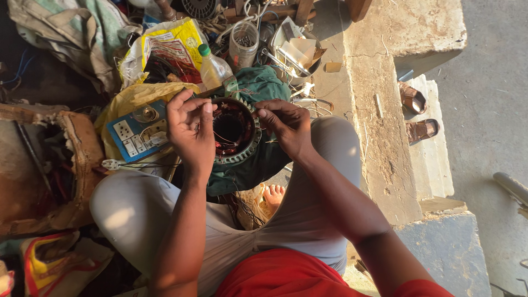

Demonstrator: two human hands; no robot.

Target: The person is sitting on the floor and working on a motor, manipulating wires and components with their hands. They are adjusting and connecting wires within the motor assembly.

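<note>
**Both hands at the motor stator on your lap**

You sit cross-legged on the floor with a round motor stator (235,131) resting on a dark green cloth (258,165) between your knees. That stator is the landmark for everything else.

Your left hand (191,127) sits at the stator's left rim, its fingers curled and pinched together near the top edge; what they pinch is too small to make out. Your right hand (287,125) is at the stator's right rim, with thumb and forefinger closed on a thin strand of wire (263,113) that comes off the windings.

Just left of the stator, partly under your left hand, lies a blue switch board (132,135) with sockets. Beyond the stator, touching the green cloth's far edge, stands a plastic bottle (213,67) with a green cap, and beside that a clear jar (243,44) of small parts. Below the stator, your bare foot (273,194) shows between your legs. Well to the right of the stator, a pair of brown sandals (417,113) rests on a concrete step (385,137).
</note>
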